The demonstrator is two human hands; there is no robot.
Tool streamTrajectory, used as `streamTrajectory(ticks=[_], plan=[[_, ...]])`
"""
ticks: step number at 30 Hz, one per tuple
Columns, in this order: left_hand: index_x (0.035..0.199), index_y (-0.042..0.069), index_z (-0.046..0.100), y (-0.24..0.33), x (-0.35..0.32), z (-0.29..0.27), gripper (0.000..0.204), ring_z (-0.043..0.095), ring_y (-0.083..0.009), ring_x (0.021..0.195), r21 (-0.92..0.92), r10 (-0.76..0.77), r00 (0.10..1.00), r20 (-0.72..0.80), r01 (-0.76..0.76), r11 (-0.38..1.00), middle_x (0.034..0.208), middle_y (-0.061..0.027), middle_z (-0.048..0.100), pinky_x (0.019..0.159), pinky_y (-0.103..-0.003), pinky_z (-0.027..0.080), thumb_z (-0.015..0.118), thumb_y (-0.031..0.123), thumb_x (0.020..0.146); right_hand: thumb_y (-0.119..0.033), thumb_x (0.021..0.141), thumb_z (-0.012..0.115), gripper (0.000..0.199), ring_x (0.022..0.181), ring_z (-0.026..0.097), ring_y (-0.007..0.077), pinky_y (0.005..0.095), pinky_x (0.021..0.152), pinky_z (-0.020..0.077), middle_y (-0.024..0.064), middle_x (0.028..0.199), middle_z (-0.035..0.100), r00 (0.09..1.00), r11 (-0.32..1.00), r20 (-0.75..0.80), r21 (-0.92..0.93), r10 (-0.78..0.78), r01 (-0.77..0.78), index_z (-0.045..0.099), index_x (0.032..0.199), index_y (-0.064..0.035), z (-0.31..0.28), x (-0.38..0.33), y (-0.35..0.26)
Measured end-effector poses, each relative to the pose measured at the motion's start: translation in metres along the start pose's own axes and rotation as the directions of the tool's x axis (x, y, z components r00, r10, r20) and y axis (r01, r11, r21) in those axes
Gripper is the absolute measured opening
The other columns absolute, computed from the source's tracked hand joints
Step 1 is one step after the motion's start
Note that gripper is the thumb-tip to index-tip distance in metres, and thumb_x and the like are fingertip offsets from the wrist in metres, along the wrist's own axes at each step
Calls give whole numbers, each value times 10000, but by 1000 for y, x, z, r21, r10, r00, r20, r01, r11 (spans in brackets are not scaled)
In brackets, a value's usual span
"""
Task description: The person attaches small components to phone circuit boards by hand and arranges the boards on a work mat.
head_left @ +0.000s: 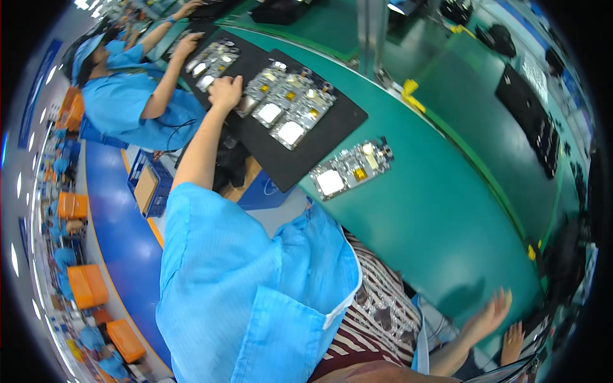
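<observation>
My left hand (226,93) reaches to the left side of a black mat (341,116), close to the end of a group of circuit boards (290,96). Its thumb sticks out; the other fingers bend down out of sight, so I cannot make out a hold. These boards are silvery, with white squares and yellow parts. A single circuit board (353,171) lies on the green table (408,217), just off the mat. Low on the right, my right hand (490,314) hovers over the table edge with its fingers stretched out, holding nothing.
A co-worker in blue (137,89) reaches toward more circuit boards (216,60) at the far left. Another person's hand (512,343) rests near my right hand. A metal post (370,38) and yellow clips (414,96) stand along the table's far side. A blue crate (152,185) stands at left.
</observation>
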State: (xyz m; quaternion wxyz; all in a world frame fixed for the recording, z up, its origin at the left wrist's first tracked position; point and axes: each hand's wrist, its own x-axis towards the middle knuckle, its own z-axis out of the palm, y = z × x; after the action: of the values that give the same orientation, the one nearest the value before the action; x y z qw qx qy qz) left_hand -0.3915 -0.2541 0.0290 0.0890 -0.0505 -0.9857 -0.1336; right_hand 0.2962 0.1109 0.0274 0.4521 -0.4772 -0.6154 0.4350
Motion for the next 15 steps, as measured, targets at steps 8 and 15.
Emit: streamTrajectory(ticks=[8, 15], plan=[[1154, 59, 563, -6, -18, 13, 665, 392, -387, 1154, 143, 47, 986, -159, -24, 989, 1212, -175, 470, 922, -560, 301, 453, 615, 808, -8, 860, 507, 576, 1216, 430, 316, 389, 993, 370, 248, 1327, 393, 361, 551, 889, 157, 284, -819, 245, 1372, 27, 191, -52, -82], [1142, 31, 556, 7, -30, 4, 738, 391, -387, 1155, 168, 39, 991, -129, -17, 986, 1195, -190, 470, 904, -581, 310, 446, 664, 779, -26, 823, 578, 817, 1147, 456, 274, 394, 1015, 333, 219, 1278, 390, 310, 376, 902, 187, 301, -908, 10, 1408, 35, 280, -65, -107]])
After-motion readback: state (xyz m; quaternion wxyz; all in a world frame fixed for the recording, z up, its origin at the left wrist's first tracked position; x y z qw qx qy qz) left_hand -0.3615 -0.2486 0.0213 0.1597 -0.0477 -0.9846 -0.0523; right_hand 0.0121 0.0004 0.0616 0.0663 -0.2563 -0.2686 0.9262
